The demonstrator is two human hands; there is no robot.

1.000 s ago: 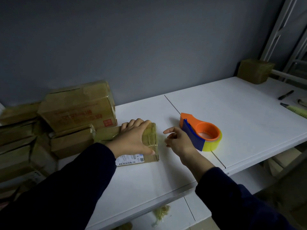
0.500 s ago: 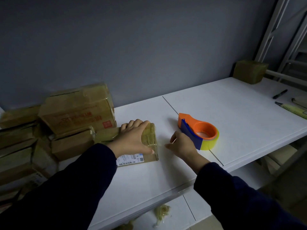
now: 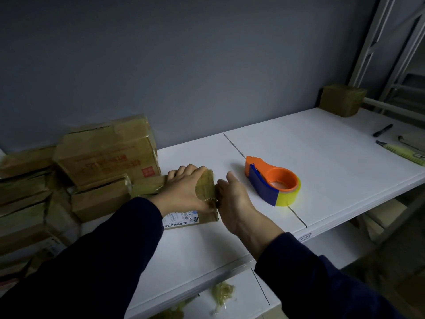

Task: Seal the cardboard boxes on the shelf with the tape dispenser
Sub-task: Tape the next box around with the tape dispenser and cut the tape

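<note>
both arms wear long dark sleeves, navy blue as far as the dim light lets one tell, plain and unmarked, loose with soft folds, ending at the wrists. the left hand (image 3: 186, 189) and right hand (image 3: 239, 203) are bare, without gloves or rings.

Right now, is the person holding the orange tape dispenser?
No. The tape dispenser sits alone on the white shelf, while the left hand and right hand are both at the small box.
</note>
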